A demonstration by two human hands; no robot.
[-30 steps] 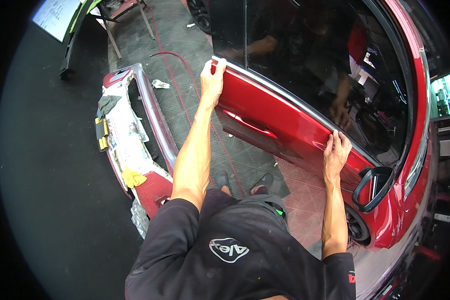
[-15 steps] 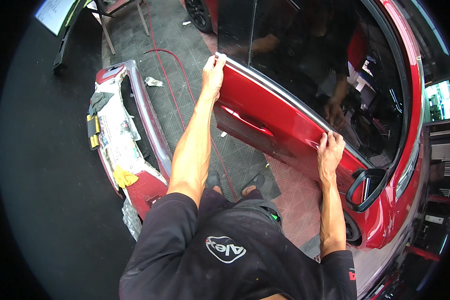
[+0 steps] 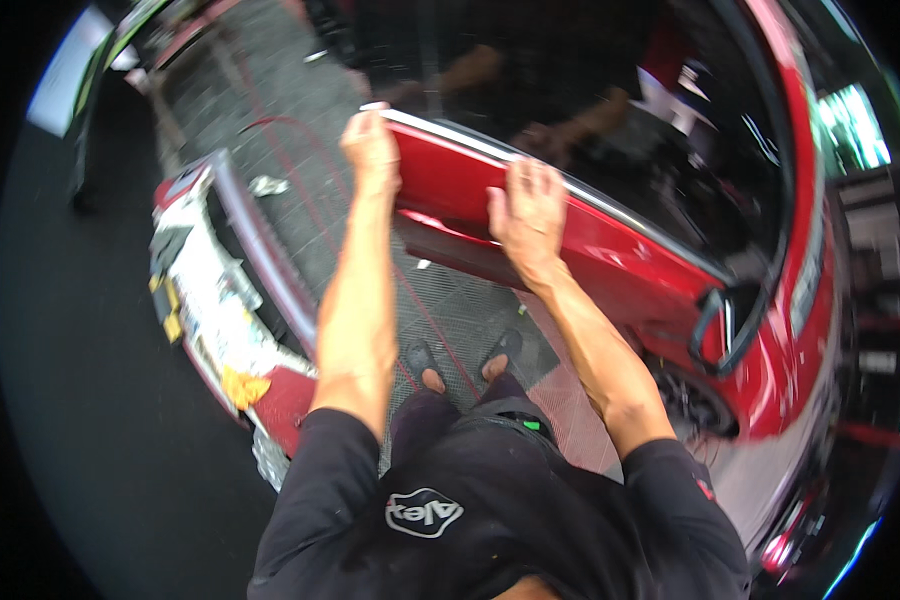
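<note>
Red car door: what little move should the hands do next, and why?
Probably slide the right hand a bit further along the red car door toward the side mirror. Both hands sit close together near the door's rear end, the left hand at its corner, so a wider spread may steady it better.

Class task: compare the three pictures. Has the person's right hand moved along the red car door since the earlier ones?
Yes. The right hand has slid along the door's top edge, away from the side mirror and closer to the left hand.

Glossy red car door, dark window glass, upright, chrome trim along sill
</note>
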